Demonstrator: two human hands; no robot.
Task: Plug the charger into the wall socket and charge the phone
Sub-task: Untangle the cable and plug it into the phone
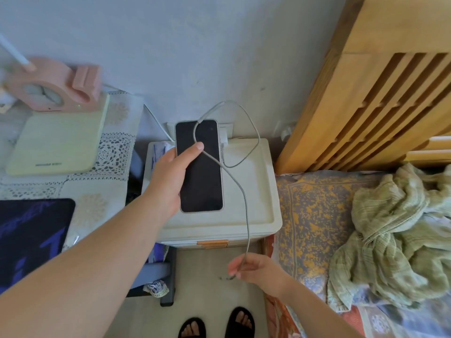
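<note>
My left hand [170, 176] holds a dark-screened phone [202, 181] above a cream plastic drawer box [258, 211], thumb pressing on the glass. A grey charging cable [240, 191] is plugged into the phone's top edge, loops over the screen and runs down to my right hand [253, 268], which pinches it low over the floor. A second loop of the cable leads back to a white charger [224, 137] sitting in the wall socket [227, 129] just behind the phone.
Left is a lace-covered table [107, 172] with a pale green pad [58, 142], a pink clock stand [53, 86] and a dark mat [31, 240]. Right is a bed [310, 215] with a crumpled green cloth [395, 240] and a wooden slatted headboard [380, 93].
</note>
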